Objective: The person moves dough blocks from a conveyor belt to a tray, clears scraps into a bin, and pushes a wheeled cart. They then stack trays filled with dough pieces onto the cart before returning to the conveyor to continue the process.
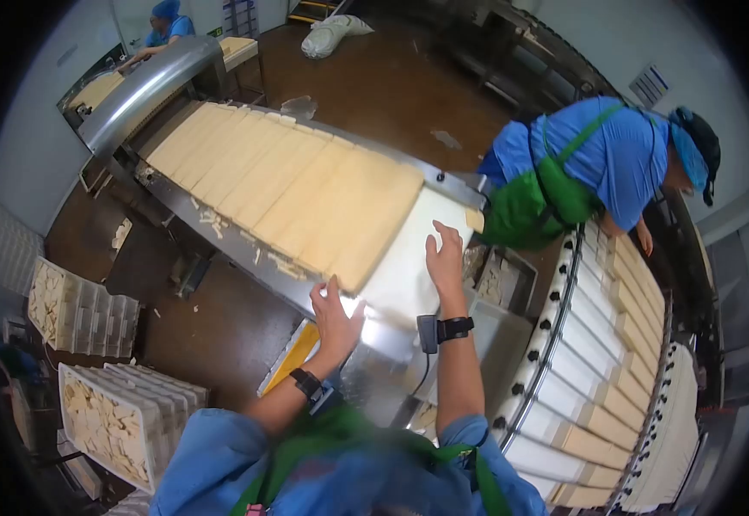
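Pale flat sheets lie side by side on a white conveyor belt, with loose scraps along the near metal edge. My left hand is at the near front corner of the last sheet, fingers apart, fingertips at or just beside its edge; whether they touch cannot be made out. My right hand is over the bare end of the belt, right of the sheets, with its fingers apart and nothing in it. Both wrists carry dark bands.
A co-worker in blue bends over a slatted conveyor at the right. Another person is at the far left. Crates of pale pieces stand lower left. A metal guard arches over the belt. A white sack lies behind.
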Demonstrator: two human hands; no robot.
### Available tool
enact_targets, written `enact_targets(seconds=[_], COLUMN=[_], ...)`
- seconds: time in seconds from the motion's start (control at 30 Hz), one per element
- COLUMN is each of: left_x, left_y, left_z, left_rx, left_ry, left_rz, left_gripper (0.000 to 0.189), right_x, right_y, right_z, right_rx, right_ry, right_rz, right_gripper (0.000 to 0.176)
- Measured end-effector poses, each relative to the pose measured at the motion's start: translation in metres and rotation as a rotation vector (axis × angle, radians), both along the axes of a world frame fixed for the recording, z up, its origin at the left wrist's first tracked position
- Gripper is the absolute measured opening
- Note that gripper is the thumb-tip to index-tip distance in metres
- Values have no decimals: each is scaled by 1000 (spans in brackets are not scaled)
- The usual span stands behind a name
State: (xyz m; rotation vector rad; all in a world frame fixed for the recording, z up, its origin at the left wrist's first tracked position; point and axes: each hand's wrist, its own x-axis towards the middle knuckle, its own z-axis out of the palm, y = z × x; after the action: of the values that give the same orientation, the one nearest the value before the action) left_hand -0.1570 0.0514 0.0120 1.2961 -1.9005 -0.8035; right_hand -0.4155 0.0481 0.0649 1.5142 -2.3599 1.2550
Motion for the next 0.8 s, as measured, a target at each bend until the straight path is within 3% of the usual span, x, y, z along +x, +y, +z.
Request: enact_targets(seconds=[0.13,0.2,0.3,0.37,0.4,0.43,0.57,0.6,0.73,0.8], left_x=[-17,-9,15,35,52,65,101,113,101,104], left_y=[-32,-22,-23,-28,-31,-26,2,6,22,6], left_z=[0,-16,-37,-37,-64,-72,-75,-80,-76,-87], left_rx=[99,125,-30,34,-91,-58,25,-61,-54,-224], left_ry=[27,-2,-93,-184,-271,-315,-337,-429,-399,-651], left_rz=[-23,-157,-252,-346,-339,-318,-258,-244,-158,-195], left_gripper=[83,84,80,82,83,83,87,86,86,85], right_x=[-3,20,51,71,84,106,175,198,237,232], right_y=[-33,13,89,157,193,231,357,389,464,479], right_z=[-7,-11,-22,-2,-2,13,-1,-2,17,54], right_rx=[9,-71,-69,-43,-12,-18,-154,-132,-136,-297], right_ry=[-161,-95,-128,-90,-65,-121,-124,-160,-274,-158], right_rz=[-39,-8,-31,-66,-157,-260,-588,-664,-942,-967], right_gripper=[38,40,44,42,38,34,35,36,39,48])
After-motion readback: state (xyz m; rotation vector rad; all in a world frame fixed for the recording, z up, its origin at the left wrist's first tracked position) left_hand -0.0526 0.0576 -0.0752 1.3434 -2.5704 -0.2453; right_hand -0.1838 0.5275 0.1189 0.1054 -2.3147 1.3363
